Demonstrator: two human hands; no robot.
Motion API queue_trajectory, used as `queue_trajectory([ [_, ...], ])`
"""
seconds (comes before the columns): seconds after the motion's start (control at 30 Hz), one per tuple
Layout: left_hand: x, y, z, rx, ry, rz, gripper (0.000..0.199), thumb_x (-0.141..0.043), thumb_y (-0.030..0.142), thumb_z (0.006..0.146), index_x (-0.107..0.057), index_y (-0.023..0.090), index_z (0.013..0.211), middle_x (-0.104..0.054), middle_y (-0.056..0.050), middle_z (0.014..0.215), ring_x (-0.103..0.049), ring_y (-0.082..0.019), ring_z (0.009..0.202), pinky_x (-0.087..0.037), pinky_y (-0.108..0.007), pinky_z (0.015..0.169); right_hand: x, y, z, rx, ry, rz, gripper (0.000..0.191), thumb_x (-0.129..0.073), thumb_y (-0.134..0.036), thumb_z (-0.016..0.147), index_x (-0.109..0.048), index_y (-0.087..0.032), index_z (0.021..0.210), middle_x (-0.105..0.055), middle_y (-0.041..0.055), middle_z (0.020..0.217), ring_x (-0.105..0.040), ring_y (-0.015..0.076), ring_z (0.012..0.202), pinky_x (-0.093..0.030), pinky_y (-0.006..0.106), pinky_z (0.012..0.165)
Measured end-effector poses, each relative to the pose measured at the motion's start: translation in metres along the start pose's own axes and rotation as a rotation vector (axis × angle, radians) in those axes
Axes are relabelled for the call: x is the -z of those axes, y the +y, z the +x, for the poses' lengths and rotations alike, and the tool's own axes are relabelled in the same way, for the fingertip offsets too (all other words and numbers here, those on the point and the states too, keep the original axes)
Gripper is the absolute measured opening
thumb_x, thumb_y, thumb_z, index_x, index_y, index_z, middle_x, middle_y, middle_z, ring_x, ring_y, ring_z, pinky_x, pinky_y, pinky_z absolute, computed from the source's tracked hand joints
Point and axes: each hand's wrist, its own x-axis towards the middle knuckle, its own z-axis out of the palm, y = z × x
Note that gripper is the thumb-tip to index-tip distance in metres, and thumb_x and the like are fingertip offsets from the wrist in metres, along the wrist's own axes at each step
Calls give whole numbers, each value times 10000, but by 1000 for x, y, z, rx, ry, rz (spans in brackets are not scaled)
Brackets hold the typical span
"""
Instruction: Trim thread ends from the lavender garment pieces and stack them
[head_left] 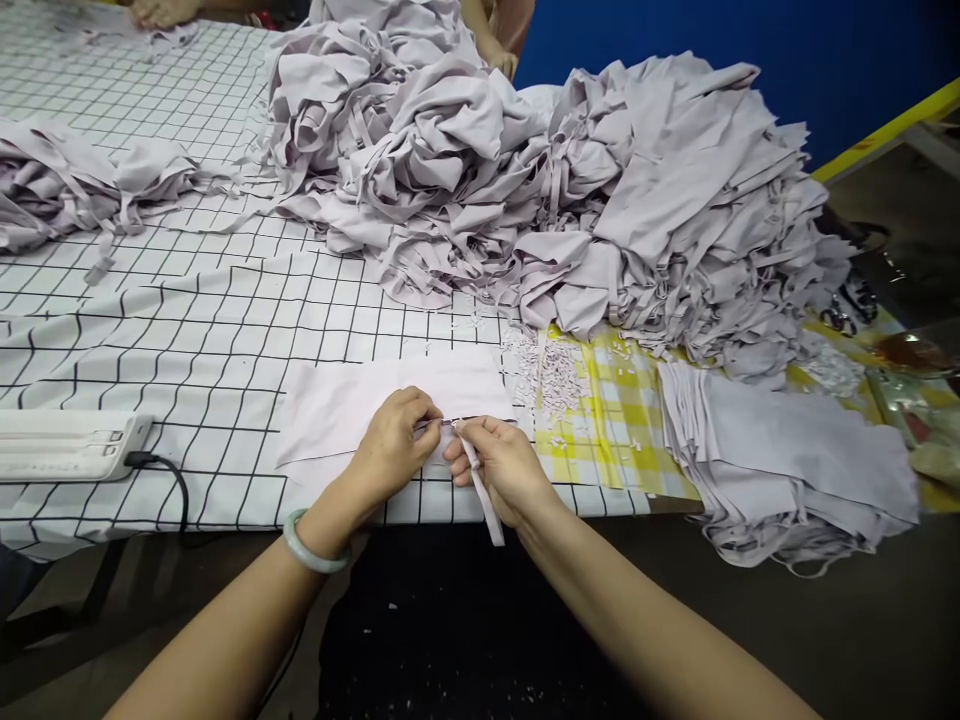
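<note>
A pale lilac fabric piece (337,400) lies flat on the checked tablecloth near its front edge. My left hand (397,440) is closed in a pinch at the piece's right part, gripping the fabric edge. Close beside it, my right hand (499,460) pinches a narrow fabric strap (487,505), whose end hangs down below the fingers past the table edge. The fingertips of both hands nearly meet, and the small spot between them is partly hidden.
Large heaps of lilac fabric (465,130) cover the back. Small white scraps (555,375) lie scattered on a yellow checked cloth (607,430). Stacked fabric pieces (810,450) overhang at right. A white power bank (67,445) with a cable stands left. Another person's hand (161,12) shows at top left.
</note>
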Motion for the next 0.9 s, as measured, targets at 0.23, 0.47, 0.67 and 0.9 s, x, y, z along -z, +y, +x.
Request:
queue_trajectory([
  [0.23,-1,4,3,96,13,-31,131,-548,97,824,-566,185,729,-607,-31,790,-577,-180,792,-470,-317,730,-4,4,5,47,44,40,128,-657,-199,795,-567,-177,708,-646,-3,536,-546,85,398,-472,167,364],
  [0.47,0,4,3,112,-9,-35,137,-548,102,825,-568,184,717,-616,-31,791,-572,-178,788,-461,-316,724,-8,5,9,50,61,57,124,-657,-186,783,-561,-174,706,-644,-6,529,-544,86,392,-474,172,361],
  [0.67,0,6,3,142,0,-55,143,-562,105,822,-561,186,704,-623,-31,792,-571,-180,788,-454,-321,718,-8,3,8,39,43,51,120,-661,-189,776,-565,-175,704,-634,-12,506,-545,87,389,-472,170,364],
  [0.9,-2,5,5,138,-3,-37,140,-564,97,814,-572,186,707,-629,-28,789,-577,-177,783,-463,-316,724,-12,4,10,-4,-14,19,149,-672,-214,791,-567,-173,693,-608,-20,479,-506,85,359,-436,178,345],
])
